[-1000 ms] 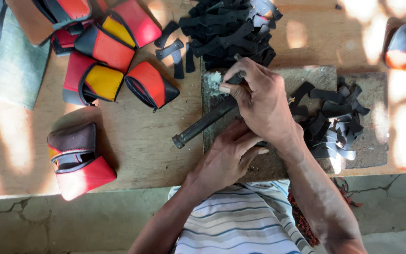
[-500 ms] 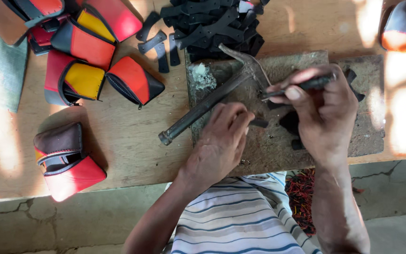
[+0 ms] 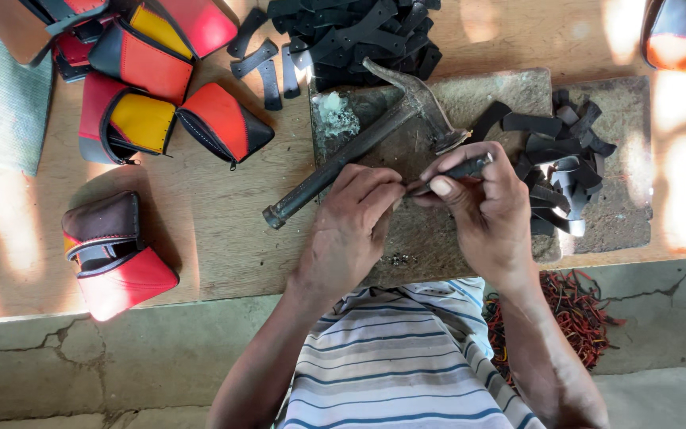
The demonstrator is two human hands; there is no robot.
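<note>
Both hands meet over the stone slab (image 3: 510, 95): the right hand (image 3: 490, 210) pinches a dark strap piece (image 3: 458, 169) between thumb and forefinger, its grip narrow and closed on it, while the left hand (image 3: 355, 218) brings its fingertips (image 3: 395, 189) to the strap's near end, pinching there too. Half a second ago the right hand was raised off to the right with the strap; now it has come down and in to join the left, so the piece is held at both ends just above the slab's front half. A hammer (image 3: 359, 147) lies slantwise on the slab, its head just beyond the hands and its handle running out over the bench (image 3: 224, 230), lower than before. More cut straps (image 3: 561, 171) lie in a loose heap to the right, touching the right hand's side, and a larger pile (image 3: 351, 32) sits beyond. Red, yellow and black pouches (image 3: 152, 87) crowd the left, well apart; bare wood between them and the slab leaves room.
</note>
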